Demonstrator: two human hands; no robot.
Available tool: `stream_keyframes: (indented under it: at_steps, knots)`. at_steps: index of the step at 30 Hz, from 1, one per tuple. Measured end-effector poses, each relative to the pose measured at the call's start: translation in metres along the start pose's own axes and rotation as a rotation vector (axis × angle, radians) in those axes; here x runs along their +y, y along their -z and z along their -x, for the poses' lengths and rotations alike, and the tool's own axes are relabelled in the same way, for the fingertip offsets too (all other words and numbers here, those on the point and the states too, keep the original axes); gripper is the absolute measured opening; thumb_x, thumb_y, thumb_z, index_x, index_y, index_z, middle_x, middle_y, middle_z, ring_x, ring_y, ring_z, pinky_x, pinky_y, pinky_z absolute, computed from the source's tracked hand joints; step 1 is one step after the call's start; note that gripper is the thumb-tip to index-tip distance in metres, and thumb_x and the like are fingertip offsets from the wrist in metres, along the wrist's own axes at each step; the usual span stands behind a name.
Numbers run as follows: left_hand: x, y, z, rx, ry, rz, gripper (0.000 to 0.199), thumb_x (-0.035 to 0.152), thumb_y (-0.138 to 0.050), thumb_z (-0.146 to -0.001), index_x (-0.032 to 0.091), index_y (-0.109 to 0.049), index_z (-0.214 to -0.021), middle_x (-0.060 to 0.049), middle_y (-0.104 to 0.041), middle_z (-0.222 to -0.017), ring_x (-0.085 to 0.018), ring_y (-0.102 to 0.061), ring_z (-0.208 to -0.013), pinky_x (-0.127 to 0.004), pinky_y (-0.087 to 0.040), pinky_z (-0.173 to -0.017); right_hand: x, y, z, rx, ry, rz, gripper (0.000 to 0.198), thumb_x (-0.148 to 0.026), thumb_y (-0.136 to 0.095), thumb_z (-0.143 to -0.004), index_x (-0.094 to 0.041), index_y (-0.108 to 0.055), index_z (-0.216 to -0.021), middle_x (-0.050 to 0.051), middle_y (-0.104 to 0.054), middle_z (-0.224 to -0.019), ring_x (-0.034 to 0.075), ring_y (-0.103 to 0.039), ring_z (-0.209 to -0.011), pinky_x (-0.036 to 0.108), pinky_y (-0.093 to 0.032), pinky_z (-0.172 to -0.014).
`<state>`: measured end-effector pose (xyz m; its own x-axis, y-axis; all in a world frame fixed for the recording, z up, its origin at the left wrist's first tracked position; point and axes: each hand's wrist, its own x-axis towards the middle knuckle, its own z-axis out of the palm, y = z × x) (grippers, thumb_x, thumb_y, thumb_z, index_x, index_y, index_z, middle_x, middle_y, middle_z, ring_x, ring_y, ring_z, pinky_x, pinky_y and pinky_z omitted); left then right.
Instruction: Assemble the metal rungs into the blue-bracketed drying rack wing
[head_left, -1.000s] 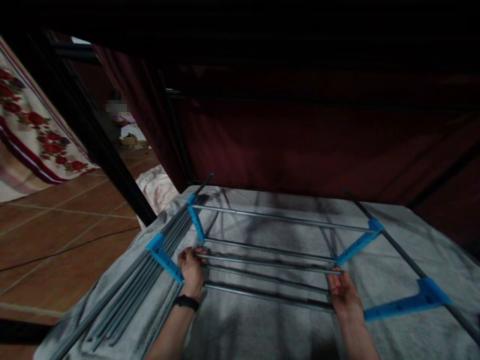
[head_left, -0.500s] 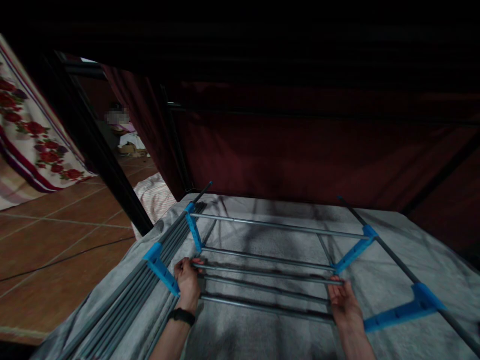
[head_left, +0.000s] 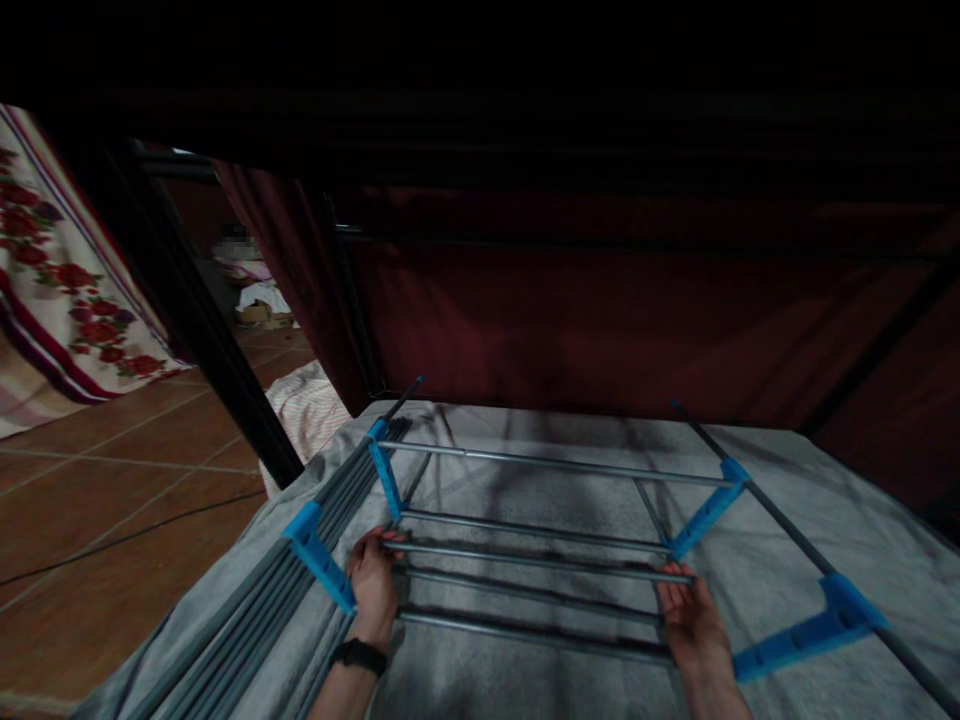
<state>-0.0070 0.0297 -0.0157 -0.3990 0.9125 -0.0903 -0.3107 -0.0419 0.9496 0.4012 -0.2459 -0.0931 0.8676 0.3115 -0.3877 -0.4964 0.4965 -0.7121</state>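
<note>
A grey metal tube [head_left: 525,560] lies crosswise between my hands. My left hand [head_left: 373,580], below a dark wristband, is closed around its left end. At the other end, my right hand [head_left: 691,612] has its fingers curled under the tube with the thumb on top. Around them stands a partly joined rack of grey tubes with blue plastic brackets: a near left bracket [head_left: 322,560], a far left bracket [head_left: 385,475], a far right bracket [head_left: 709,512] and a near right bracket [head_left: 810,635]. The near crossbar [head_left: 525,635] runs behind both hands, so its ends are hidden.
Several loose tubes [head_left: 247,640] lie bundled at the left on the grey bed cover [head_left: 457,690]. A dark bed post [head_left: 217,340] rises at the left, with a maroon curtain [head_left: 600,330] behind. A cable [head_left: 150,528] crosses the tiled floor.
The whole scene sits slightly lower because the camera has tilted up a little. Both hands keep their hold on the tube, which has hardly moved relative to the rack.
</note>
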Motion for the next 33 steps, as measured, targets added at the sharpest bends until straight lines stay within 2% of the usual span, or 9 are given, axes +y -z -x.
stream_keyframes:
  at_steps: [3,6,10,14,19,27,33]
  knots:
    - [0.001,0.0,-0.001,0.01,0.069,0.03,0.022,0.032,-0.062,-0.074,0.022,-0.054,-0.092,0.001,-0.068,-0.069,-0.017,-0.068,-0.059,-0.023,-0.05,-0.05,0.001,-0.002,0.004,-0.017,0.036,0.006,0.019,-0.037,-0.084,-0.073,-0.027,-0.073,-0.085,-0.004,-0.074,-0.084,0.013,-0.072,-0.075,0.025,-0.063,-0.073]
    - [0.002,0.0,-0.002,0.032,0.094,0.0,0.019,0.033,-0.063,-0.076,0.022,-0.052,-0.087,0.002,-0.069,-0.068,-0.016,-0.066,-0.056,-0.023,-0.048,-0.048,0.001,-0.003,0.006,-0.013,0.023,-0.007,0.018,-0.031,-0.084,-0.072,-0.028,-0.074,-0.087,-0.006,-0.074,-0.082,0.01,-0.07,-0.073,0.022,-0.062,-0.072]
    - [0.002,0.0,-0.002,-0.024,0.088,0.011,0.016,0.034,-0.062,-0.077,0.02,-0.056,-0.083,-0.001,-0.07,-0.069,-0.016,-0.066,-0.059,-0.023,-0.047,-0.049,0.0,-0.003,0.004,-0.026,0.01,0.003,0.019,-0.029,-0.082,-0.071,-0.028,-0.075,-0.089,-0.006,-0.074,-0.084,0.01,-0.07,-0.073,0.021,-0.062,-0.073]
    - [0.001,0.001,-0.002,-0.008,0.094,0.045,0.019,0.036,-0.063,-0.077,0.019,-0.059,-0.084,0.0,-0.067,-0.067,-0.016,-0.066,-0.06,-0.024,-0.049,-0.051,0.002,0.001,0.0,-0.026,0.001,0.02,0.018,-0.03,-0.082,-0.071,-0.026,-0.074,-0.087,-0.003,-0.074,-0.087,0.013,-0.072,-0.08,0.024,-0.063,-0.077]
    - [0.0,0.002,-0.005,-0.016,0.04,-0.014,0.025,0.04,-0.067,-0.075,0.019,-0.062,-0.087,0.001,-0.067,-0.066,-0.016,-0.064,-0.056,-0.024,-0.048,-0.05,0.006,0.003,-0.005,-0.031,0.029,0.08,0.017,-0.035,-0.08,-0.071,-0.027,-0.072,-0.084,-0.001,-0.075,-0.091,0.016,-0.074,-0.084,0.028,-0.065,-0.079]
    - [0.0,0.002,-0.002,0.005,0.052,0.042,0.03,0.027,-0.065,-0.069,0.025,-0.049,-0.095,0.005,-0.068,-0.066,-0.017,-0.066,-0.057,-0.023,-0.046,-0.049,0.004,0.002,-0.004,0.033,-0.004,-0.003,0.026,-0.035,-0.086,-0.067,-0.025,-0.067,-0.082,-0.005,-0.072,-0.083,0.012,-0.071,-0.074,0.026,-0.063,-0.074]
    - [0.007,0.002,0.004,-0.018,0.063,-0.002,0.019,0.033,-0.06,-0.076,0.022,-0.053,-0.089,0.0,-0.071,-0.072,-0.019,-0.068,-0.06,-0.025,-0.047,-0.049,0.002,0.002,-0.004,0.002,-0.018,0.025,0.023,-0.032,-0.084,-0.068,-0.025,-0.07,-0.085,-0.005,-0.071,-0.082,0.013,-0.072,-0.076,0.026,-0.063,-0.076]
